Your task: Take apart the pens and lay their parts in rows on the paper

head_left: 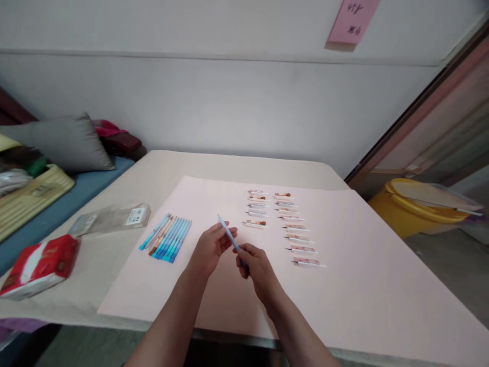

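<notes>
A light blue pen (pixel 229 232) slants up and to the left between my hands, above the pink sheet. My right hand (pixel 254 265) is closed around its lower end. My left hand (pixel 212 248) is at the pen's middle, its thumb and fingers curled against the barrel; their exact contact is partly hidden. Left of my hands lies a row of several blue pens (pixel 176 238), with a few brown ones (pixel 162 237) among them. To the right, two columns of slim patterned pens (pixel 300 237), pinkish and brown, lie with thin white sticks beside them.
A pink sheet (pixel 344 300) covers much of the cloth-topped table (pixel 237 162). At left are a clear plastic bag (pixel 110 220) and a red tissue pack (pixel 40 265). Beyond them is a grey pillow (pixel 72 145). A yellow bucket (pixel 405 209) stands at right; a white wall closes the back.
</notes>
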`<state>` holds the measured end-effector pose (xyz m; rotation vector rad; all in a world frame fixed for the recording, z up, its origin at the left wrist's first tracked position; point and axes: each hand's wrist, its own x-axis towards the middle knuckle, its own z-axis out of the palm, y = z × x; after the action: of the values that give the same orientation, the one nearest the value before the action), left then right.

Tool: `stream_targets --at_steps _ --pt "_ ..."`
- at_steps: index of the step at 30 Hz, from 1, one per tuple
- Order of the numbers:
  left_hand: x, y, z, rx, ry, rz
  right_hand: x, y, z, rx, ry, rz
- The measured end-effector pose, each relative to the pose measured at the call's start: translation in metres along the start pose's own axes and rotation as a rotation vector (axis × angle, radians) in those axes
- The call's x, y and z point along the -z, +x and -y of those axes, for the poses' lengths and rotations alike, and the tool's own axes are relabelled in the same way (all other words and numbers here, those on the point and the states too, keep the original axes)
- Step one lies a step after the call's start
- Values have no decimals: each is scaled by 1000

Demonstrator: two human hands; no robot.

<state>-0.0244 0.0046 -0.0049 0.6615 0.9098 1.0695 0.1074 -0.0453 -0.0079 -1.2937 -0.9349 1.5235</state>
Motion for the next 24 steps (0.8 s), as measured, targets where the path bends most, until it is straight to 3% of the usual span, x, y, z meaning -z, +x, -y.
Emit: stream_targets --at_steps 11,19,24 --pt "-11 -11 2 34 -150 95 3 -7 2 -122 377 182" --pt "-13 -9 4 -32 -44 -22 -5 -7 3 -20 151 36" --pt "-12 -8 4 -3 -70 -12 -3 -7 4 -58 186 65"
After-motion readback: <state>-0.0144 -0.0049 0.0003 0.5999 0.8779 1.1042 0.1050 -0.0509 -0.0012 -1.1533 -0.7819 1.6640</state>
